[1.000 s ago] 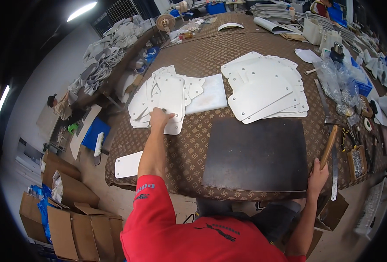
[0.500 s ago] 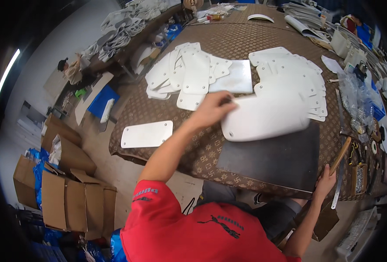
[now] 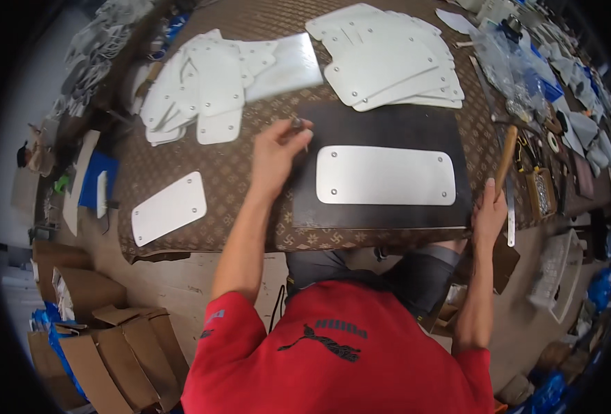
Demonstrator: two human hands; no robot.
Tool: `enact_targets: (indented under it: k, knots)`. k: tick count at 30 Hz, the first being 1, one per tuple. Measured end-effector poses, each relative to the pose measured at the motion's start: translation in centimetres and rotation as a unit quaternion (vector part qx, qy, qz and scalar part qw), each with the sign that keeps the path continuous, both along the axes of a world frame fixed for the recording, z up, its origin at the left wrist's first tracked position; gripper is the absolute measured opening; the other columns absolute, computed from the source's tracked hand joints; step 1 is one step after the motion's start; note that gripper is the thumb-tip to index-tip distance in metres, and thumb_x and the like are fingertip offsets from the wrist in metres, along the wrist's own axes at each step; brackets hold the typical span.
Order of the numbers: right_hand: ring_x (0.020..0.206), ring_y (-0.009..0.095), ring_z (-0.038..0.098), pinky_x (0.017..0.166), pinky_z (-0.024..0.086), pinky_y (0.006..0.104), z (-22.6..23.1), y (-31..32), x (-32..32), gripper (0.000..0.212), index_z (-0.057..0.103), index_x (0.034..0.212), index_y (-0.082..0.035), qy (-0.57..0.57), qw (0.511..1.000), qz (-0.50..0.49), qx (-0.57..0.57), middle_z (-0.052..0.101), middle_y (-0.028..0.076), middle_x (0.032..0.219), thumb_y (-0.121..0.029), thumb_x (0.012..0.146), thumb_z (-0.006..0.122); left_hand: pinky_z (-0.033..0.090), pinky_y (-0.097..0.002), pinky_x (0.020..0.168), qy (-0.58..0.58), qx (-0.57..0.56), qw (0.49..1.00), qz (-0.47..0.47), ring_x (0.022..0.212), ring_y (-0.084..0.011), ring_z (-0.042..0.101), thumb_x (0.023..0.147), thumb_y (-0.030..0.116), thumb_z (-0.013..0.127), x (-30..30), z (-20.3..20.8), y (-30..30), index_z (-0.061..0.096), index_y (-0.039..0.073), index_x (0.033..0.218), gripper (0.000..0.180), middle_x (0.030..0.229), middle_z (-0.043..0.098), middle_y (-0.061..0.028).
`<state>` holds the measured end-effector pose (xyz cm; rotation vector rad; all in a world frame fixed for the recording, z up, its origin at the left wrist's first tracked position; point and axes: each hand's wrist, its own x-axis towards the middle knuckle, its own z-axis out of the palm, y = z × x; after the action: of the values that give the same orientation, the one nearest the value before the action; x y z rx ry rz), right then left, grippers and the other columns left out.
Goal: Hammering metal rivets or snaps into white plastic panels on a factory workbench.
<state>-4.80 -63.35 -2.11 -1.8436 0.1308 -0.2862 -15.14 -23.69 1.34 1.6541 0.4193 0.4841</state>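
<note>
"White rectangular panel (image 3: 386, 176), a metal stud near each corner, lies flat on the dark board (image 3: 378, 123). How does its long axis run?"

"From left to right across the worktop (image 3: 229, 169), nearly parallel to the dark board's near edge. One short end therefore faces each hand."

"Where does the left hand (image 3: 276, 155) stand in relation to it?"

"Just beside the left short end, its fingertips over the dark board's left margin. Thumb and fingers are pinched on a slim metal rod (image 3: 296, 123). From this hand, the panel lies to the right and slightly toward the body; dark surface shows between the fingertips and the panel, though the hand's height cannot be told."

"And the right hand (image 3: 490, 212)?"

"Its fingers are wrapped around the wooden handle of a hammer (image 3: 507, 153), near the dark board's lower right corner. From there, the panel lies to the left and slightly away from the body."

"Which hand is nearer?"

"The left, by a narrow margin, judged from the fingertips; its rod points down near the upper left stud. The hammer's head rests farther off, beyond the panel's right end."

"And the surroundings?"

"A loose stack (image 3: 212, 79) and a fanned stack (image 3: 388, 65) of similar pieces lie beyond the panel."
</note>
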Motion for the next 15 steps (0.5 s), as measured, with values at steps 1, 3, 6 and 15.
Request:
enact_targets:
  k: [1,3,6,15]
  knots:
    - [0.047,0.002,0.038,0.040,0.027,0.0206,1.6,0.6,-1.1,0.034,0.047,0.081,-0.015,0.034,0.998,0.036,0.038,0.040,-0.008,0.060,-0.037,0.104,0.059,0.051,-0.0276,0.080,-0.019,-0.009,1.000,-0.001,0.082,-0.0115,0.064,0.088,0.005,0.073,0.3,0.0,0.1,0.072,-0.001,0.107,0.020,0.086,0.069,-0.0042]
    - [0.048,0.002,0.039,0.040,0.027,0.0205,3.9,2.3,-3.7,0.034,0.047,0.081,-0.015,0.072,0.993,0.064,0.074,0.040,-0.008,0.060,-0.037,0.104,0.058,0.051,-0.0271,0.080,-0.032,-0.023,0.999,-0.008,0.082,-0.0096,0.064,0.087,0.003,0.073,0.8,-0.1,0.0,0.073,0.000,0.108,0.021,0.087,0.070,-0.0025]
    - [0.047,0.003,0.038,0.041,0.027,0.0211,5.8,4.7,-6.4,0.031,0.049,0.083,-0.014,0.088,0.982,0.161,0.049,0.041,-0.008,0.061,-0.034,0.105,0.056,0.051,-0.0271,0.079,-0.024,0.000,0.996,-0.085,0.082,-0.0101,0.065,0.085,0.005,0.076,1.8,-0.2,-0.8,0.073,-0.001,0.105,0.021,0.090,0.071,-0.0042]
    - [0.051,0.007,0.041,0.043,0.030,0.0262,17.2,6.7,-8.2,0.016,0.055,0.089,-0.011,-0.067,0.928,0.364,0.050,0.043,-0.005,0.064,-0.020,0.102,0.057,0.051,-0.0275,0.076,0.007,0.076,0.992,-0.100,0.080,-0.0134,0.066,0.084,0.006,0.076,1.7,-1.8,-2.3,0.074,0.000,0.102,0.019,0.089,0.070,-0.0055]
